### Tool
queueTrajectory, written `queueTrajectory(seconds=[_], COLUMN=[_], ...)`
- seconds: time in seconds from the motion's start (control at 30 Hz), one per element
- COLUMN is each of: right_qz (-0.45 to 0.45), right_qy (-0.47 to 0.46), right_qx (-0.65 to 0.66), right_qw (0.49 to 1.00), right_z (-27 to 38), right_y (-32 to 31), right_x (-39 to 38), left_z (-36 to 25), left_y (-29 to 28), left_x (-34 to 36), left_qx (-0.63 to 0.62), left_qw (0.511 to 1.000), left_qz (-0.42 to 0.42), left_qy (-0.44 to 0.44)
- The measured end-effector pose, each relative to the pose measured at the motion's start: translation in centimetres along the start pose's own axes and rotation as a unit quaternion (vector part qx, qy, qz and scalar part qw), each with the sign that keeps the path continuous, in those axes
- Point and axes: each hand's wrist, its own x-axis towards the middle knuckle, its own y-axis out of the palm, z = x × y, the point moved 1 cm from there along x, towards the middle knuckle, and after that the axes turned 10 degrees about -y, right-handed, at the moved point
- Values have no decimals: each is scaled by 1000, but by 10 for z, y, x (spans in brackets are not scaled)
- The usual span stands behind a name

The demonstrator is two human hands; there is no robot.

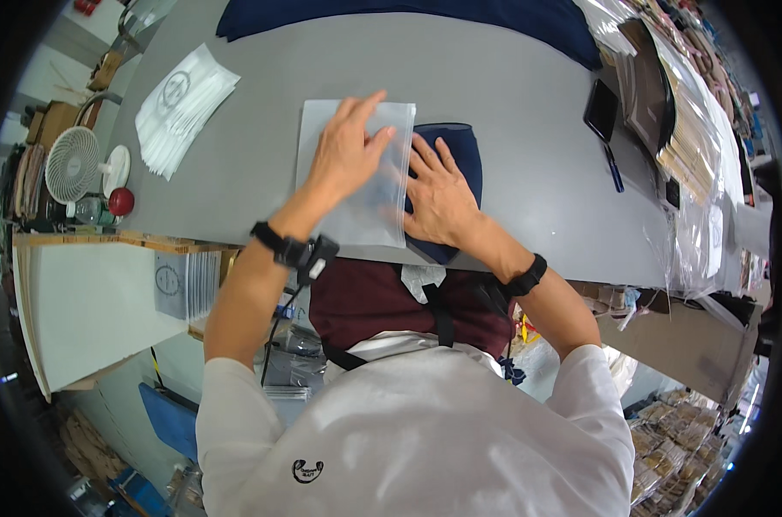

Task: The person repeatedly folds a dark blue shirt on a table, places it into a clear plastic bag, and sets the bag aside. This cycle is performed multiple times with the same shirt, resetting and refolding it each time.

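Observation:
A translucent bag lies flat on the grey table, beside and partly over a folded navy fabric piece. My left hand is on the bag near its upper right, index finger stretched out and thumb apart. My right hand lies palm down on the navy piece along the bag's right edge, fingers spread, with the thumb side at that edge. Whether the thumb is under the plastic is unclear.
Printed white bags lie left, beside a fan and red round object. Navy fabric spans the back. A phone, pen and plastic-wrapped stacks are right. A white side shelf sits lower left.

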Motion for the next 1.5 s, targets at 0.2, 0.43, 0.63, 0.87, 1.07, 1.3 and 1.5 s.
queueTrajectory(seconds=[0.2,0.43,0.63,0.87,1.07,1.3,1.5], right_qz=[28,-139,-76,-81,14,-43,-55], right_qy=[-195,-4,133,146,187,97,57], right_qx=[209,79,31,-26,-83,-23,48], right_qw=[958,987,988,986,979,994,996], right_z=[52,33,10,22,22,34,47], right_y=[17,14,10,-8,-3,-11,1], right_x=[28,28,22,-2,-10,-16,-27], left_z=[13,-14,-16,-27,-37,-32,-44], left_y=[-2,-59,-41,-18,-10,-7,-10], left_x=[11,-57,-114,-151,-164,-173,-179], left_qx=[14,110,-84,-180,-210,-242,-230], left_qw=[958,987,934,901,893,868,847], left_qz=[279,25,161,143,187,153,221], left_qy=[-59,-110,-306,-369,-352,-406,-426])
